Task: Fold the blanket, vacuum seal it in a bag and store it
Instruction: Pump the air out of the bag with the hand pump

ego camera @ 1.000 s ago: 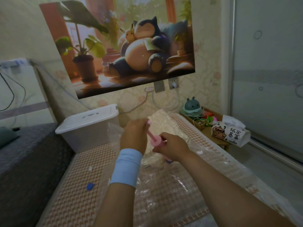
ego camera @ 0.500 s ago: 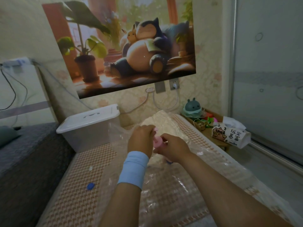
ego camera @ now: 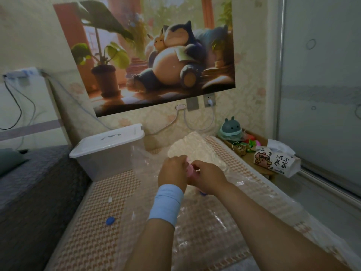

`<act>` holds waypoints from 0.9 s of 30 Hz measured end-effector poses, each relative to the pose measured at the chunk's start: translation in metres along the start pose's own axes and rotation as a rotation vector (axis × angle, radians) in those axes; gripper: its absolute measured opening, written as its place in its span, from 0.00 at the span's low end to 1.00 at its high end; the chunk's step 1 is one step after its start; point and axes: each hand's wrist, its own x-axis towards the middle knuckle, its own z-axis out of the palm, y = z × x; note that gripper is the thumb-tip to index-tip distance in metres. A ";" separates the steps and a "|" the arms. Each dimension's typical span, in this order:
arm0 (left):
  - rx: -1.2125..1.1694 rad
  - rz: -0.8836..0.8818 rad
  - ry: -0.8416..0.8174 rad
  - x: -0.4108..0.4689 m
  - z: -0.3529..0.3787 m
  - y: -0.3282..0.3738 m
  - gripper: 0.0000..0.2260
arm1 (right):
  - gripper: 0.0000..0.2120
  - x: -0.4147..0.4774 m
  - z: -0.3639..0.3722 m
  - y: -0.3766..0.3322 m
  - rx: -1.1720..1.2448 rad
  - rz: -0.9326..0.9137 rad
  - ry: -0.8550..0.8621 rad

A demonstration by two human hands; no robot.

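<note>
I've got the left hand (ego camera: 172,171), blue wristband on, curled around the pink pump (ego camera: 189,169) from the left, and the right hand (ego camera: 209,178) gripping its lower part. Both hands meet over the clear vacuum bag (ego camera: 214,222), which is spread on the bed (ego camera: 93,222). The pale blanket (ego camera: 195,145) sits inside the bag, just beyond the knuckles. A lidded storage box (ego camera: 109,147) stands back left.

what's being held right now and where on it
A pink pump. The left grip holds its top end; the right grip wraps its barrel lower down.
</note>
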 end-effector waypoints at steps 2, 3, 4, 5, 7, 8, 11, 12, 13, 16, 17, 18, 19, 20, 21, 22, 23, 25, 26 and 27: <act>0.000 0.035 0.130 0.000 -0.009 0.006 0.09 | 0.19 -0.001 -0.001 0.002 0.027 -0.003 0.003; -0.001 0.072 0.252 0.000 -0.019 0.010 0.08 | 0.19 -0.001 -0.003 0.003 0.039 -0.002 0.003; -0.002 0.111 0.384 0.001 -0.032 0.014 0.07 | 0.20 -0.001 -0.005 0.005 0.048 -0.002 0.002; 0.006 0.155 0.520 0.002 -0.046 0.016 0.06 | 0.21 0.000 -0.006 0.007 0.051 -0.005 0.003; 0.022 0.217 0.710 0.003 -0.069 0.019 0.07 | 0.23 0.001 -0.007 0.008 0.056 -0.009 0.002; 0.016 0.232 0.753 0.004 -0.075 0.019 0.07 | 0.23 0.001 -0.007 0.008 0.062 -0.014 0.000; -0.004 0.207 0.739 0.007 -0.064 0.017 0.11 | 0.21 0.001 -0.005 0.007 0.065 -0.030 -0.013; 0.029 0.180 0.667 0.007 -0.055 0.013 0.16 | 0.21 0.001 -0.003 0.006 0.061 -0.032 -0.015; 0.058 0.162 0.547 0.006 -0.045 0.009 0.20 | 0.21 0.001 -0.002 0.005 0.058 -0.028 -0.015; 0.036 0.064 0.058 -0.004 -0.021 0.007 0.23 | 0.20 0.000 0.001 0.002 0.030 -0.029 -0.016; 0.056 0.041 -0.042 -0.008 -0.015 0.008 0.23 | 0.20 -0.001 0.002 0.002 0.017 -0.036 -0.017; 0.080 0.032 -0.067 -0.011 -0.014 0.009 0.23 | 0.19 -0.002 0.002 0.001 0.011 -0.039 -0.017; 0.093 0.033 -0.043 -0.013 -0.016 0.011 0.22 | 0.19 -0.002 0.001 0.000 0.012 -0.037 -0.015; 0.104 0.054 0.023 -0.013 -0.022 0.013 0.22 | 0.20 -0.003 0.000 0.001 0.024 -0.029 -0.010; 0.103 0.105 0.154 -0.012 -0.030 0.015 0.22 | 0.21 -0.003 -0.001 0.002 0.042 -0.019 -0.005; 0.106 0.168 0.300 -0.011 -0.039 0.017 0.21 | 0.22 -0.002 -0.003 0.004 0.057 -0.008 -0.004; 0.102 0.220 0.440 -0.009 -0.048 0.017 0.20 | 0.22 -0.002 -0.004 0.005 0.066 0.000 -0.005; 0.119 0.283 0.678 -0.007 -0.064 0.016 0.17 | 0.23 -0.001 -0.006 0.007 0.071 0.005 -0.010; 0.115 0.296 0.729 -0.007 -0.069 0.015 0.15 | 0.23 -0.002 -0.006 0.009 0.076 0.005 -0.011; 0.099 0.300 0.754 -0.006 -0.074 0.014 0.13 | 0.23 -0.001 -0.006 0.008 0.081 0.002 -0.009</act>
